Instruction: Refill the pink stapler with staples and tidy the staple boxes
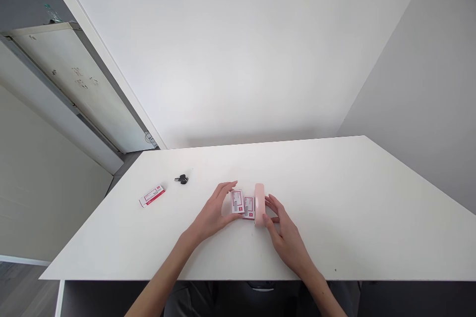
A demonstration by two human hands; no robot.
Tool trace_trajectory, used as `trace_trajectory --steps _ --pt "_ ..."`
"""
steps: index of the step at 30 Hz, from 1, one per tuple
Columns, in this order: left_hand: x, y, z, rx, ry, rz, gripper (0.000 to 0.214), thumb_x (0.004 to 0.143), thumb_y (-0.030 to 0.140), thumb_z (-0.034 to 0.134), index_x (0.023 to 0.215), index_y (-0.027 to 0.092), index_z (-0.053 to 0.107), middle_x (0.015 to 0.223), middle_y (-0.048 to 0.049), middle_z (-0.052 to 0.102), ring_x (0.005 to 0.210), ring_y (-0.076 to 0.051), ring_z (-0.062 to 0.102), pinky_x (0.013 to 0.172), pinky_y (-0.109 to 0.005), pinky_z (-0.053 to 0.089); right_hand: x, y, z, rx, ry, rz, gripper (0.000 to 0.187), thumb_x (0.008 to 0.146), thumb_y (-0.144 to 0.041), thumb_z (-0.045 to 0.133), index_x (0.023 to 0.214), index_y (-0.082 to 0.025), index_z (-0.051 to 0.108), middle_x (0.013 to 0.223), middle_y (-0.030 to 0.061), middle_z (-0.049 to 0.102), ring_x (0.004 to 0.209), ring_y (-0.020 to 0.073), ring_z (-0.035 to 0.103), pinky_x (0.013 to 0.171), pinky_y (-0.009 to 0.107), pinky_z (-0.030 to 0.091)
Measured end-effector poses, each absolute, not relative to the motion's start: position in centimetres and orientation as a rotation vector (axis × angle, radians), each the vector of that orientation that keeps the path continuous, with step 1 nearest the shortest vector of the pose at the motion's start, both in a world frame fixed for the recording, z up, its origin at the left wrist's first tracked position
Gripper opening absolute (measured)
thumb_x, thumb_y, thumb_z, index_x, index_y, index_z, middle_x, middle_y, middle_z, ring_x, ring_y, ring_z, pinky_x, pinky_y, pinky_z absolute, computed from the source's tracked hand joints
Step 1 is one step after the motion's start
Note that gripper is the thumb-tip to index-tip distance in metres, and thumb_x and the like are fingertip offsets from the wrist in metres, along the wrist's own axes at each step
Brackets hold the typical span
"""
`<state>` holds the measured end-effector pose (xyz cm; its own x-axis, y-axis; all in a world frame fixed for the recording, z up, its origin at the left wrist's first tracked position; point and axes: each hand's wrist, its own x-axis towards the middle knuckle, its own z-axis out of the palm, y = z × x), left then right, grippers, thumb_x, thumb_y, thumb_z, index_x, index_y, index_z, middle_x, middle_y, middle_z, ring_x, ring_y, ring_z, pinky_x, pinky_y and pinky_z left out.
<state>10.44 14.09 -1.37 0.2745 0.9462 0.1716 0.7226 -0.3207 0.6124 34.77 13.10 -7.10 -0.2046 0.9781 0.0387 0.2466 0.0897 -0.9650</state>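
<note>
On the white table (334,208) my left hand (214,213) curls its fingers around a small white-and-red box (237,201). A second matching box (249,207) lies right beside it. Just to their right stands a pink oblong object (259,203), and my right hand (284,228) holds it from the right side with thumb and fingers on it. Both hands rest near the middle of the table, close to the front edge.
A third white-and-red box (151,196) lies at the table's left. A small black object (181,179) sits just behind it. White walls rise behind and to the right; a door (82,89) is at the left.
</note>
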Motion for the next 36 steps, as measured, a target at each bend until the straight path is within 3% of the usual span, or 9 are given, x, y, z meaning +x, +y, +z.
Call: trace_trajectory --steps 9,17,28,33,36 --pt "13.2 14.7 -2.7 2.192 1.472 0.697 0.082 0.086 0.045 0.075 0.155 0.037 0.031 0.153 -0.0085 0.045 0.135 -0.030 0.054 0.108 -0.048 0.050 34.7 13.2 -7.2 -1.243 -1.569 1.161 0.053 0.103 -0.047 0.041 0.154 -0.031 0.037 0.155 0.0075 0.050 0.120 0.0269 0.066 0.103 0.049 0.054" --pt "12.3 14.0 -3.5 2.159 1.529 0.623 0.091 0.085 0.053 0.073 0.159 0.034 0.024 0.160 -0.0097 0.041 0.143 -0.032 0.045 0.113 -0.049 0.045 34.8 12.9 -6.8 -1.255 -1.604 1.131 0.058 0.098 -0.051 0.052 0.152 -0.031 0.040 0.151 0.0083 0.053 0.130 0.0298 0.059 0.101 0.049 0.054" --pt "11.6 14.1 -4.9 2.078 1.553 0.623 0.094 0.085 0.056 0.072 0.160 0.033 0.021 0.150 -0.0087 0.055 0.143 -0.030 0.046 0.115 -0.049 0.040 34.9 13.0 -6.9 -1.233 -1.600 1.135 0.056 0.100 -0.049 0.050 0.151 -0.031 0.040 0.151 0.0078 0.054 0.130 0.0280 0.059 0.104 0.048 0.053" --pt "11.1 13.7 -5.1 2.135 1.559 0.581 0.097 0.084 0.063 0.070 0.161 0.032 0.019 0.160 -0.0099 0.042 0.147 -0.031 0.040 0.117 -0.049 0.039 34.9 13.0 -6.9 -1.243 -1.590 1.160 0.056 0.100 -0.050 0.050 0.152 -0.030 0.039 0.152 0.0080 0.052 0.133 0.0276 0.057 0.107 0.049 0.051" --pt "8.8 13.3 -5.2 2.240 1.646 0.579 0.086 0.091 0.062 0.060 0.160 0.030 0.021 0.165 -0.0106 0.033 0.150 -0.029 0.035 0.120 -0.048 0.036 34.9 13.0 -6.9 -1.251 -1.570 1.170 0.056 0.101 -0.050 0.049 0.152 -0.029 0.038 0.153 0.0083 0.052 0.133 0.0273 0.057 0.109 0.049 0.049"
